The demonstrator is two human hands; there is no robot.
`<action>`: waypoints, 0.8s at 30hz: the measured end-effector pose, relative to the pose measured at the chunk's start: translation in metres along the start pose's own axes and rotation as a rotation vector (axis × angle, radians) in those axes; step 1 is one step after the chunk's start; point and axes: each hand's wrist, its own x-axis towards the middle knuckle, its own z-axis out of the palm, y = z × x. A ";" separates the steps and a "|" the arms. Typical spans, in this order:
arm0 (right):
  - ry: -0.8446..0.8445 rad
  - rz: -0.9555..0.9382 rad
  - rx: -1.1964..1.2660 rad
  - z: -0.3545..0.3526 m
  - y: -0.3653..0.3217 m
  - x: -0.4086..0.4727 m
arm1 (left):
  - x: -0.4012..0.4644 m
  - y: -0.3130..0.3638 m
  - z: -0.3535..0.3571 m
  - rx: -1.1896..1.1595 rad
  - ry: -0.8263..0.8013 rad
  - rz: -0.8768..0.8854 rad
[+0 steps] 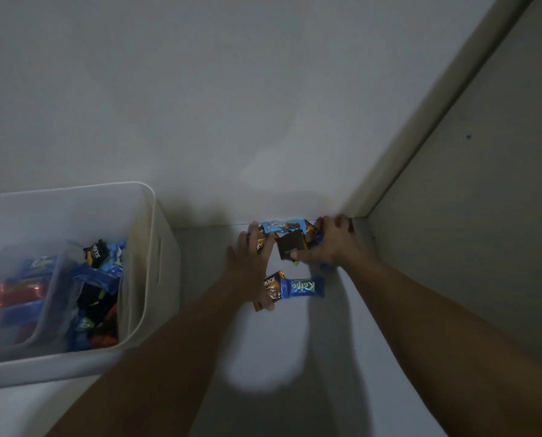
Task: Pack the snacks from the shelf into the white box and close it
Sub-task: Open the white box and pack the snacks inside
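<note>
My left hand [251, 253] lies spread and my right hand [332, 244] grips the snack pile [290, 239] in the shelf [294, 342] corner, two bars [290, 288] nearer me, white box [143, 216] left.

Your left hand [250, 260] flat on wrappers, your right hand [332, 244] gripping snacks [290, 244] at the shelf [294, 342] corner, white box [143, 216] left, part-filled.

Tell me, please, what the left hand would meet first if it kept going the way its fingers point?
Probably the light blue snack wrapper lying against the white back wall; the left hand already has its fingertips on a brown-orange packet just before it. Depth is hard to judge here.
</note>
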 end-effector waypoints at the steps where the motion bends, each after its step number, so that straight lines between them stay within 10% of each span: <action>1: 0.001 0.007 -0.002 0.001 -0.002 0.003 | 0.005 -0.001 0.000 0.004 0.015 0.011; 11: -0.015 -0.065 -0.186 0.013 -0.009 0.007 | 0.017 -0.004 -0.005 -0.089 -0.114 0.046; 24: -0.070 -0.170 -0.200 0.037 0.013 -0.050 | -0.053 0.010 0.021 -0.200 0.114 -0.026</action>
